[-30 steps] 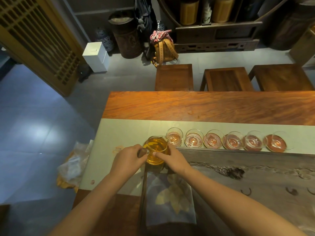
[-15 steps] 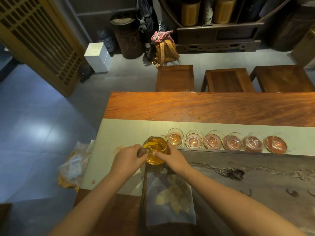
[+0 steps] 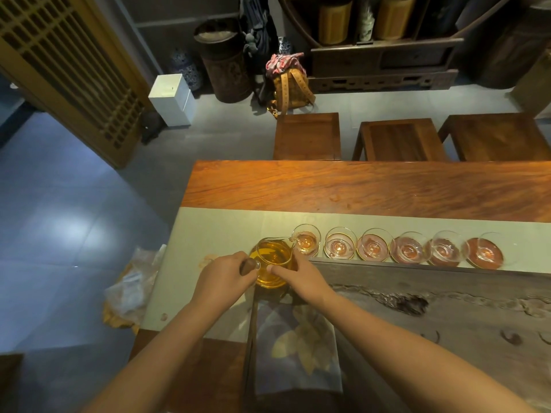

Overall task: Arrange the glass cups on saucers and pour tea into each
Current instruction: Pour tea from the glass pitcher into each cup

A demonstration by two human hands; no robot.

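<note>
Six glass cups stood in a row on the pale runner (image 3: 214, 231) of the tabletop (image 3: 372, 186), and you had both hands on the glass pitcher (image 3: 272, 260) at the row's left end. Your left hand (image 3: 222, 278) had its grip clenched round the pitcher's dark handle (image 3: 249, 266), fingers curled over it. Your right hand (image 3: 299, 278) lay against the pitcher's right side with the fingers bent round the glass wall, steadying it. The pitcher held amber tea, and its spout pointed at the first cup (image 3: 306, 239), the lip just touching or nearly touching that cup's rim; I could not tell which. That first cup showed a little pale tea in its bottom. The other five cups (image 3: 408, 248) ran off to the right, each just beside the next, and reddish discs showed under them; whether those were saucers was hard to tell through the glass. A grey stone tea tray (image 3: 447, 308) lay just on your side of the row, and a leaf-printed cloth (image 3: 295, 347) lay below your hands. Three wooden stools (image 3: 399, 138) stood beyond the far edge.
</note>
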